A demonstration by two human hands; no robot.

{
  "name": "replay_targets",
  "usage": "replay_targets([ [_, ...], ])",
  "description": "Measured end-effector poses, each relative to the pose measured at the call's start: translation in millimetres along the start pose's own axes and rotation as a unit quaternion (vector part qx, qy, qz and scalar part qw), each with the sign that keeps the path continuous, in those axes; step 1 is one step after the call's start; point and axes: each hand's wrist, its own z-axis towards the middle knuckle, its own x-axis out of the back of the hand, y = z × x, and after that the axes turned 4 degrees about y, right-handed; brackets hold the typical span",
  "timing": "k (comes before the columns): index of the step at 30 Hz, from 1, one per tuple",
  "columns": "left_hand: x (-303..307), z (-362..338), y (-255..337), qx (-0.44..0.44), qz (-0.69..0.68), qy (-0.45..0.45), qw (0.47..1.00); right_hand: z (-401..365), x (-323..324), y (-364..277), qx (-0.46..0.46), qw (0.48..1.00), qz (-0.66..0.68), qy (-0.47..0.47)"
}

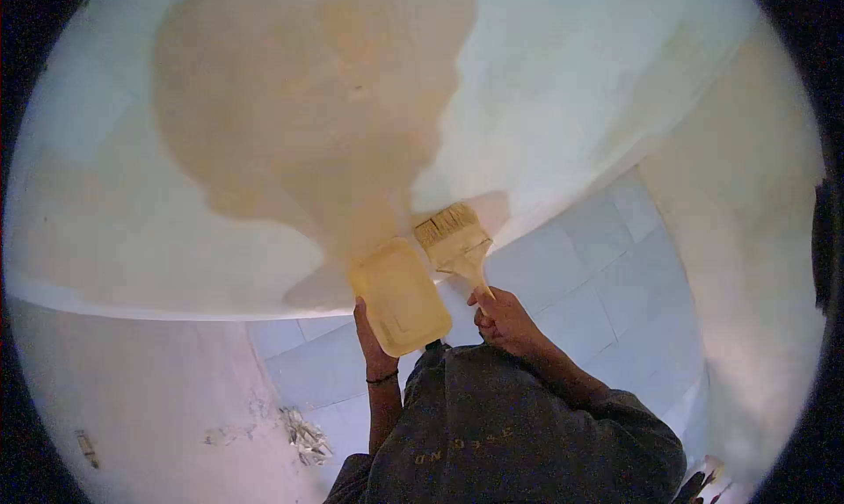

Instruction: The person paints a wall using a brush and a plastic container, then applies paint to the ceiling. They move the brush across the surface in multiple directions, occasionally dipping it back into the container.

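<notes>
My left hand [374, 341] is closed on the side of a shallow yellowish plastic tub [404, 302], which is tilted so its inside faces me. A dark band circles that wrist. In my right hand [508, 322] is the handle of a wide paintbrush [457, 239], its fingers wrapped round it. The brush points up and to the left, with tan-coated bristles close beside the tub's upper right edge. Beyond both rises a pale wall [563, 91], overlapped by the tub and bristles in this view.
A large darker tan shape [325, 100] spreads over the wall. Below its lower edge lies a light tiled floor [571, 284]. Whitish scraps [305, 435] lie at lower left, near a small narrow object [87, 449]. Several brush-like things [703, 482] show at lower right.
</notes>
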Motion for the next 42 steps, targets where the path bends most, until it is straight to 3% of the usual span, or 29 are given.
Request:
replay_targets([
  [5,15,4,-14,-0.019,0.023,0.021,0.999,-23,-11,-15,-0.027,0.996,0.079,-0.032],
  [9,19,9,-16,0.005,-0.009,-0.016,1.000,-35,-27,-47,-0.045,0.994,0.094,-0.039],
  [13,13,9,-13,0.008,-0.017,-0.016,1.000,-58,-51,-77,0.006,0.996,0.071,-0.060],
  [20,8,9,-13,-0.028,0.052,-0.024,0.998,-70,-47,-74,0.067,0.991,0.070,-0.091],
  [22,8,9,-14,0.020,-0.056,-0.025,0.998,-76,-45,-80,0.111,0.988,0.056,-0.087],
  [25,2,6,-10,0.047,-0.079,-0.036,0.995,-85,-38,-91,0.176,0.979,0.040,-0.093],
  [28,-9,-2,-6,0.018,-0.018,-0.015,1.000,-91,-37,-100,0.049,0.991,0.121,-0.035],
  [32,-3,-5,-5,0.040,-0.045,-0.028,0.998,-91,-43,-91,0.070,0.990,0.115,-0.047],
  [38,-6,-14,-2,0.032,-0.002,-0.006,0.999,-93,-54,-96,0.029,0.989,0.140,-0.033],
  [40,5,-11,-10,0.051,-0.079,0.004,0.996,-96,-56,-101,0.003,0.990,0.139,-0.036],
  [42,11,-8,-15,0.045,-0.073,0.000,0.996,-95,-54,-101,0.008,0.988,0.150,-0.035],
])
